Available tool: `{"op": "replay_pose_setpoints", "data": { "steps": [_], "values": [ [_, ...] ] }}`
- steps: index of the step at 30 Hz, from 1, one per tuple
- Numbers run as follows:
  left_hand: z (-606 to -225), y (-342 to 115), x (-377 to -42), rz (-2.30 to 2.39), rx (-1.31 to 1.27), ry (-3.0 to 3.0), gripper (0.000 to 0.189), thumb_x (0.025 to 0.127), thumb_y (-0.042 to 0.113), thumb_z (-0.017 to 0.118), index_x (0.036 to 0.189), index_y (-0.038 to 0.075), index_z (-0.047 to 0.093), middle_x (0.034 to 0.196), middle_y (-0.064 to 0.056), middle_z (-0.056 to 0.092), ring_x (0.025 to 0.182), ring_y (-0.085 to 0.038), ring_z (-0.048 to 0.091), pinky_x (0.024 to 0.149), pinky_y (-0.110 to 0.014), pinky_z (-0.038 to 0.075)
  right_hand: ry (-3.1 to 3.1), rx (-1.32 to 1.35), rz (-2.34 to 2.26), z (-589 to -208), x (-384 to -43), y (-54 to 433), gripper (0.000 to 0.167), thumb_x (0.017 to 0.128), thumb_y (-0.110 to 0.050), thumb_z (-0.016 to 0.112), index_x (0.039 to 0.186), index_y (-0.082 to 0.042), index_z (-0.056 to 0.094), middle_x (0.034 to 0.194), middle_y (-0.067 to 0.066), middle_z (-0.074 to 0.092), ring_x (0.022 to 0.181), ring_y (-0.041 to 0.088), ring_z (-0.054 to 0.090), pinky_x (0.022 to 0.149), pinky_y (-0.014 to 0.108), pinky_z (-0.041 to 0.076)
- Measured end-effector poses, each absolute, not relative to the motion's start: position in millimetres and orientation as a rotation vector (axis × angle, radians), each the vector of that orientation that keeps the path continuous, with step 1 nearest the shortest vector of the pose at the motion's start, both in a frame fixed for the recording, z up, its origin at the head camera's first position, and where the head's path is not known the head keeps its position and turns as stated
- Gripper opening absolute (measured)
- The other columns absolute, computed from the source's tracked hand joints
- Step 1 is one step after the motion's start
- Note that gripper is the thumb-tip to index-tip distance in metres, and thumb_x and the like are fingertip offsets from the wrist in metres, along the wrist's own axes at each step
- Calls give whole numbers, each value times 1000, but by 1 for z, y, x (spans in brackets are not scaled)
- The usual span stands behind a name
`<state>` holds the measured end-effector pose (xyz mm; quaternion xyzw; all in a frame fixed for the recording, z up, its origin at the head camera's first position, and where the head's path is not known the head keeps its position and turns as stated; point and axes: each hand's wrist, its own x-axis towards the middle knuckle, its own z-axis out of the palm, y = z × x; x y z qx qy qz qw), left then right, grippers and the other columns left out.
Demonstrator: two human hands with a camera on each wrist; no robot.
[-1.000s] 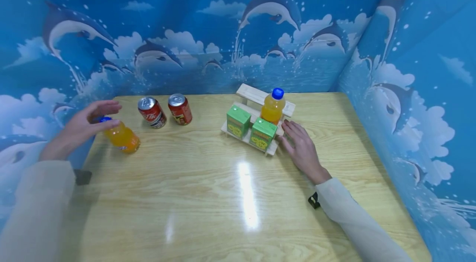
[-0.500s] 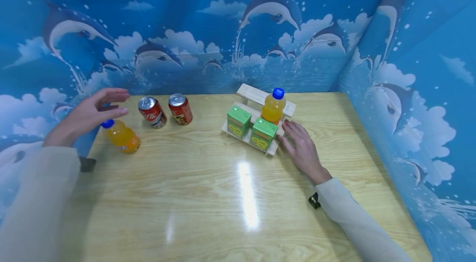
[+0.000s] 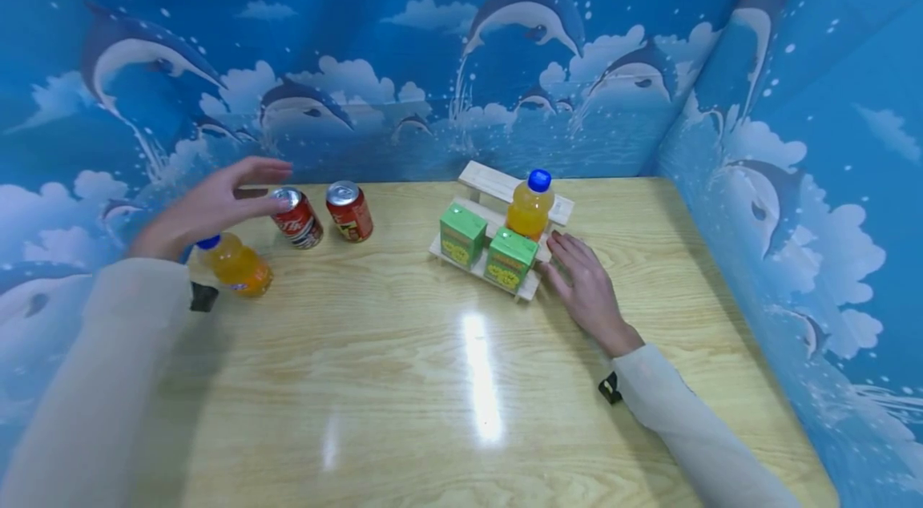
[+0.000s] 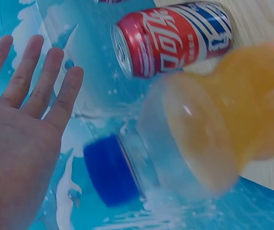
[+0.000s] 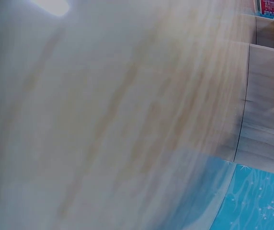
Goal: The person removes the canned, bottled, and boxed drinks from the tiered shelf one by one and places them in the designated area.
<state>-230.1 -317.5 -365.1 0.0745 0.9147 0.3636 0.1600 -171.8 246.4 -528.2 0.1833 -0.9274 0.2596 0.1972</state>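
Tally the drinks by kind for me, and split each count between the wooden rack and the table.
Orange drink bottles: 2 (1 on the wooden rack, 1 on the table)
Red cans: 2 (both on the table)
Green cartons: 2 (both on the wooden rack)
Total: 6 (3 on the wooden rack, 3 on the table)

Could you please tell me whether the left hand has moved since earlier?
Yes: in the head view, the left hand has moved rightward; earlier left of the leftmost red can, it now overlaps that can's top.
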Motion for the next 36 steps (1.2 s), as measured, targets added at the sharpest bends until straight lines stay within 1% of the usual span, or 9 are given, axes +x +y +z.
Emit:
{"op": "replay_pose_setpoints", "data": {
  "steps": [4, 9, 11, 15, 20, 26, 30, 36],
  "values": [
    [-363, -305, -234, 1028, 236, 2606, 83, 102, 61, 69, 170, 28, 33, 177, -12, 35, 159, -48, 33, 119, -82, 33, -2590, 520, 730, -527, -173, 246, 50, 103, -17, 76, 148, 1, 63, 155, 20, 62, 148, 42, 56, 125, 59, 43],
    [-360, -289, -241, 1014, 267, 2593, 84, 100, 65, 70, 169, 31, 36, 177, -8, 36, 159, -45, 34, 119, -79, 35, -2571, 531, 742, -526, -174, 245, 51, 102, -15, 77, 148, 1, 63, 155, 20, 62, 148, 42, 56, 125, 59, 44],
    [-359, -280, -245, 1015, 290, 2588, 84, 99, 64, 72, 168, 30, 37, 176, -8, 37, 159, -44, 35, 119, -79, 36, -2576, 531, 742, -526, -174, 245, 51, 102, -15, 78, 148, 1, 63, 155, 20, 62, 148, 42, 56, 125, 58, 44],
    [-358, -265, -250, 1027, 358, 2573, 80, 100, 57, 75, 167, 29, 40, 174, -8, 40, 159, -41, 36, 120, -79, 35, -2583, 529, 741, -526, -174, 244, 50, 103, -16, 77, 148, 0, 63, 155, 19, 62, 148, 42, 56, 124, 58, 44],
    [-359, -247, -255, 1064, 452, 2542, 74, 102, 50, 75, 166, 30, 42, 173, -4, 43, 160, -38, 37, 122, -77, 33, -2589, 529, 735, -525, -174, 245, 50, 103, -17, 76, 148, 1, 63, 155, 20, 62, 148, 41, 56, 125, 58, 44],
    [-364, -227, -261, 1087, 515, 2502, 76, 101, 53, 76, 165, 31, 42, 171, -3, 44, 159, -34, 39, 124, -74, 35, -2582, 534, 735, -525, -173, 245, 50, 103, -18, 76, 148, 1, 63, 155, 20, 62, 148, 42, 56, 125, 58, 44],
    [-367, -216, -265, 1097, 542, 2486, 75, 100, 53, 76, 165, 32, 43, 169, -1, 46, 159, -31, 39, 128, -69, 33, -2590, 526, 735, -526, -173, 245, 51, 103, -17, 76, 148, 0, 62, 156, 19, 62, 148, 41, 55, 125, 58, 44],
    [-364, -198, -269, 1077, 586, 2467, 76, 100, 53, 77, 165, 32, 43, 170, -2, 45, 160, -31, 39, 129, -67, 33, -2588, 521, 729, -526, -171, 246, 50, 103, -17, 76, 147, 1, 63, 155, 20, 62, 147, 42, 56, 124, 59, 44]
  ]
}}
